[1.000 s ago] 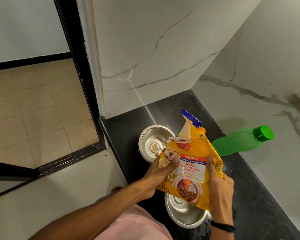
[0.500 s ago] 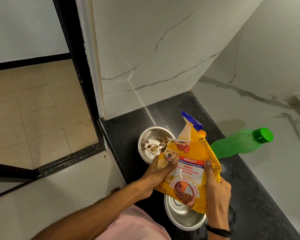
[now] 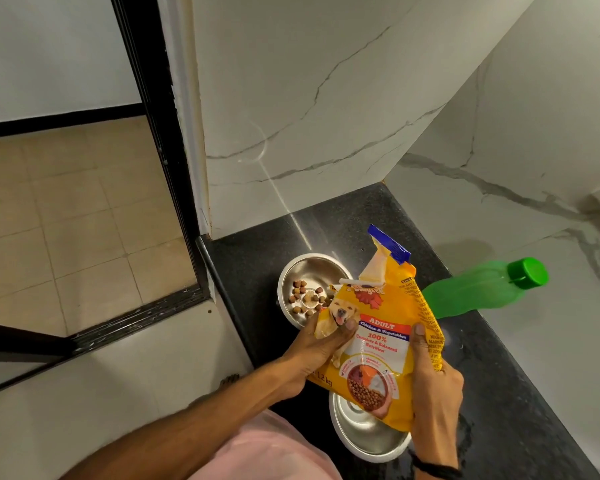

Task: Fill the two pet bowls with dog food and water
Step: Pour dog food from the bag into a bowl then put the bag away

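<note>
Yellow food bag (image 3: 378,327), gripped by left hand (image 3: 312,355) and right hand (image 3: 433,386), could overshoot the centre-frame steel bowl (image 3: 291,275) if tipped further, scattering kibble (image 3: 305,299).

White marble-look wall (image 3: 291,98) ahead with thin grey veins, faint curved glare mark on it. Second marble wall (image 3: 534,140) on the right, heavier grey veining, meets the first at a corner. Black polished stone worktop (image 3: 257,258) runs along that right wall, speckled, with a bright light streak across its far end. Black door frame (image 3: 153,133) left of the marble, beige tiled floor (image 3: 66,220) beyond it, black skirting along a plain white wall (image 3: 49,46) at the back. Black threshold strip (image 3: 136,317), then pale floor (image 3: 118,368) on the near side. Lighting warm, dim.
</note>
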